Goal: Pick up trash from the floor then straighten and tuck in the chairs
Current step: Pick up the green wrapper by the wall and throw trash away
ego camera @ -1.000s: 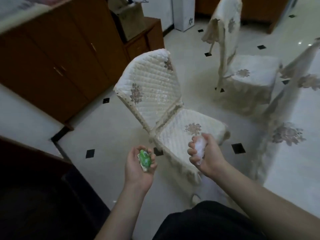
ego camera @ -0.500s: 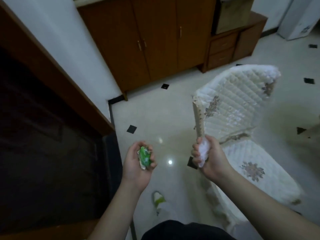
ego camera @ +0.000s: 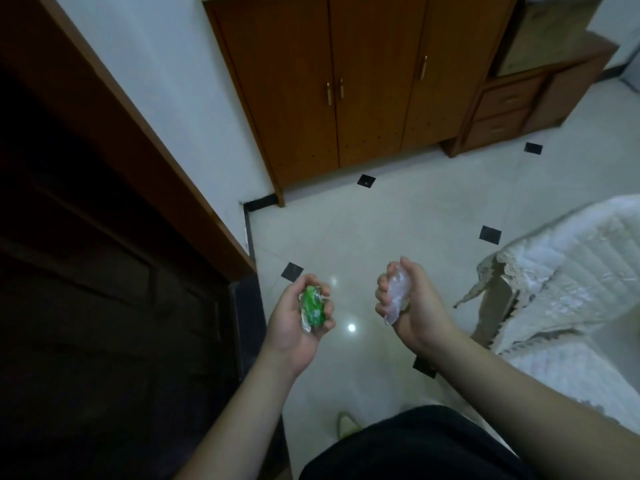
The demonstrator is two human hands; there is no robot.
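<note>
My left hand (ego camera: 298, 320) grips a crumpled green wrapper (ego camera: 312, 306), palm turned up, over the pale tiled floor. My right hand (ego camera: 408, 306) holds a scrunched white tissue (ego camera: 396, 297), fingers curled round it. A chair with a quilted cream cover (ego camera: 568, 271) stands at the right edge, its back toward me, about a hand's width right of my right hand and not touched.
A brown wooden cabinet (ego camera: 346, 84) stands against the far wall with a low drawer unit (ego camera: 509, 109) to its right. A dark doorway (ego camera: 86, 289) with a brown frame fills the left. The floor (ego camera: 398, 216) between cabinet and chair has small black inset tiles.
The view has swung left: the chair has slid to the right edge and the dark doorway fills more of the left. Both hands keep holding their trash.
</note>
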